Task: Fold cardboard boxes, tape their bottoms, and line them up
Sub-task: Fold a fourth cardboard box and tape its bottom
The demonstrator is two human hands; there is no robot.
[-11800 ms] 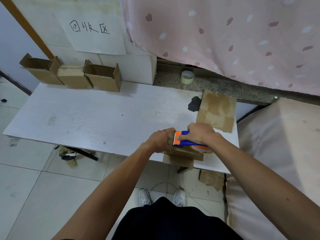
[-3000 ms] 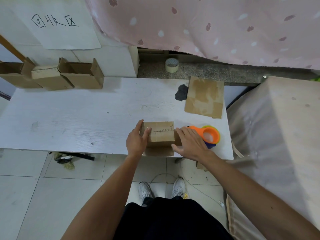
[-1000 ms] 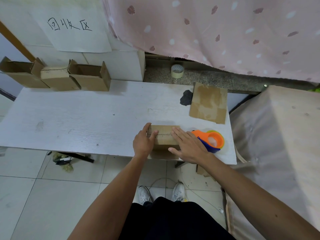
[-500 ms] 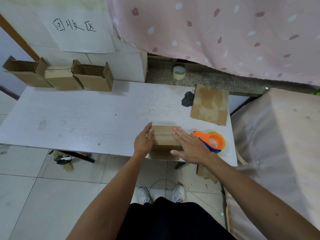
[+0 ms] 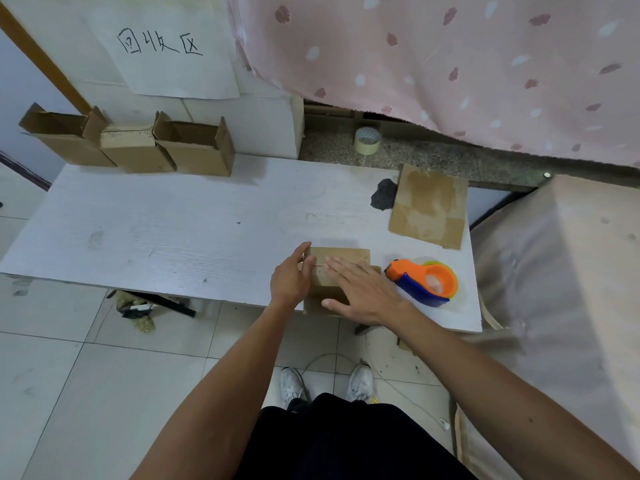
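A small cardboard box [image 5: 341,257] lies bottom-up at the near edge of the white table [image 5: 173,233], a tape seam across its top. My left hand [image 5: 290,280] holds the box's left end, thumb on top. Flat on the taped top lies my right hand [image 5: 360,289], fingers straight and spread. An orange and blue tape dispenser [image 5: 424,282] rests on the table just right of that hand. Three folded boxes [image 5: 138,147] stand in a row against the wall at the table's far left.
A flat cardboard sheet [image 5: 429,206] lies at the table's far right beside a dark chipped patch. A tape roll [image 5: 367,140] sits on the stone ledge behind. A cloth-covered block [image 5: 561,289] stands right of the table. Tiled floor and debris lie below.
My right hand has slid leftward across the box's taped top over the last second. The left hand and the box have stayed in place; the dispenser has lain on the table since three seconds ago.
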